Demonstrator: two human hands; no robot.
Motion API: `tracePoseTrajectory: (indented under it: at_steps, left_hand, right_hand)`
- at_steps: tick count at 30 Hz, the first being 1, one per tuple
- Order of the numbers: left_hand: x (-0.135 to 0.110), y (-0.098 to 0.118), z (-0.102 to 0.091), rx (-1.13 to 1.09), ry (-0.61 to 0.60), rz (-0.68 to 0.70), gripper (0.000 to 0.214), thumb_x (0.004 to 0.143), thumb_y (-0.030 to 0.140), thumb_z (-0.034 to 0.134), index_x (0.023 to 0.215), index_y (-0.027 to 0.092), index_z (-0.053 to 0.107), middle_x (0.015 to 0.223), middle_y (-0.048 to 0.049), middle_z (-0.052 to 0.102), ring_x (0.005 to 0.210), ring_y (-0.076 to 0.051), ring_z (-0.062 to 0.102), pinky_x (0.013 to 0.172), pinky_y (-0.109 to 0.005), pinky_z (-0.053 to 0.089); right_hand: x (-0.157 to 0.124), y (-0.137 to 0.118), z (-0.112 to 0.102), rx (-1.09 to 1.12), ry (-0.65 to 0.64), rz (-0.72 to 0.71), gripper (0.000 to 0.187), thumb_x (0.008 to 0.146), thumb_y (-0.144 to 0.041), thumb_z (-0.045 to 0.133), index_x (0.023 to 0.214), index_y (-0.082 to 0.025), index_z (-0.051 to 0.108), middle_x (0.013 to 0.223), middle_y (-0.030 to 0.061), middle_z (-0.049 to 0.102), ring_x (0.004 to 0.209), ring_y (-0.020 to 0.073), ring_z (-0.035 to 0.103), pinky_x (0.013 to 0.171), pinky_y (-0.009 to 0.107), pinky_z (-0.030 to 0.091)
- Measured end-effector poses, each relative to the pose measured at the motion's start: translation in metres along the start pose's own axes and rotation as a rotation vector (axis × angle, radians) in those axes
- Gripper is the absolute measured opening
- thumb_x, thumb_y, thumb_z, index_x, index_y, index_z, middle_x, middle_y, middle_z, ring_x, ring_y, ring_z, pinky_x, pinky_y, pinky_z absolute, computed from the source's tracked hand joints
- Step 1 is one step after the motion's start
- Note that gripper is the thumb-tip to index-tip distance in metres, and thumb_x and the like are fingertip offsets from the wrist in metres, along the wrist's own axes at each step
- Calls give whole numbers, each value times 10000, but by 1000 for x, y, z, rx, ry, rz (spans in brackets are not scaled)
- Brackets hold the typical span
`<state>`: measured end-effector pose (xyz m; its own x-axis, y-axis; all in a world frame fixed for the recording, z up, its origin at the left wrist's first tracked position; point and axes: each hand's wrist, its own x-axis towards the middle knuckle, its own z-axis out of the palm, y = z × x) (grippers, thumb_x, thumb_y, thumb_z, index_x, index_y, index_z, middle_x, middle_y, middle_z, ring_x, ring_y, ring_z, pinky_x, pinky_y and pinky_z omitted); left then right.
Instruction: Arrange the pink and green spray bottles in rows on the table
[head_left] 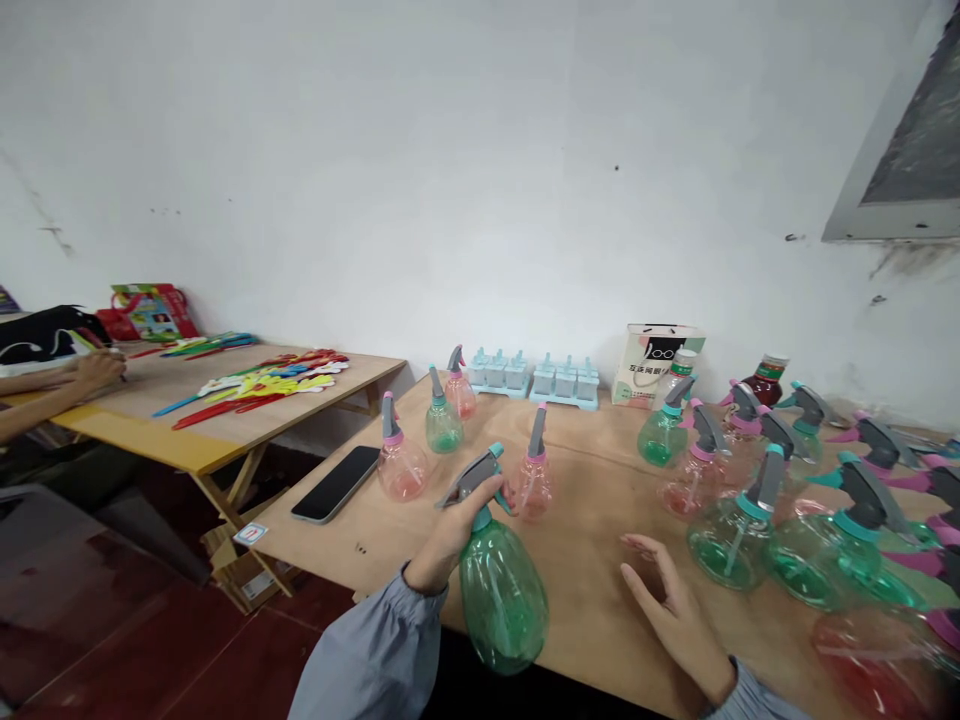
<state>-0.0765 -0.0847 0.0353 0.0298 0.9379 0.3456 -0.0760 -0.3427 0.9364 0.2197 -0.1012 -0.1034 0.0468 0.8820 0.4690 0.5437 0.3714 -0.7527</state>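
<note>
My left hand (pixel 450 535) grips the neck of a green spray bottle (pixel 501 590) with a grey and teal trigger head, holding it tilted over the near edge of the wooden table (pixel 585 600). My right hand (pixel 671 610) hovers open above the table, fingers spread, a little to the right of that bottle and nearest a green spray bottle (pixel 731 535) standing in a group. A pink spray bottle (pixel 534 480) stands just behind my left hand.
Several pink and green spray bottles crowd the table's right side (pixel 847 520). Three more stand at the left (pixel 442 420) beside a black phone (pixel 336 483). Blue ice-pop moulds (pixel 532 378) and a carton (pixel 652 362) line the wall. Another person's hand (pixel 97 370) rests on a second table.
</note>
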Motion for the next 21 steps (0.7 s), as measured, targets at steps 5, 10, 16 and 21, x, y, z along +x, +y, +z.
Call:
tracePoseTrajectory:
  at_steps: [5,10,16,21]
  left_hand:
    - [-15,29,-50,297,113,10,306,693,501,801,849,238,786,958,-68,778,1020,-303,702,1007,-419,531]
    - [-21,20,-136,428,383,-40,527,575,524,882,981,203,781,1013,-76,788,1015,-331,719,920,-431,580]
    - [-4,-28,-193,401,633,20,653,508,572,877,995,156,754,979,-88,788,970,-326,722,896,-431,579]
    - [18,-46,-190,518,748,160,617,581,588,816,1004,153,705,984,-98,759,1006,-320,696,956,-458,541]
  right_hand:
    - [1,-4,-1,-44,-80,-32,346,908,-502,543,1112,-250,666,1133,88,737,1106,289,700,995,484,566]
    - [1,-5,-1,-56,-103,-42,323,906,-487,556,1098,-256,677,1128,82,748,1098,291,705,991,488,568]
    - [1,-2,0,-60,-108,-60,308,911,-480,551,1073,-259,690,1108,80,756,1075,283,716,970,459,584]
    - [2,-2,0,-65,-115,-51,313,906,-485,552,1069,-256,690,1103,79,756,1071,278,716,972,456,583]
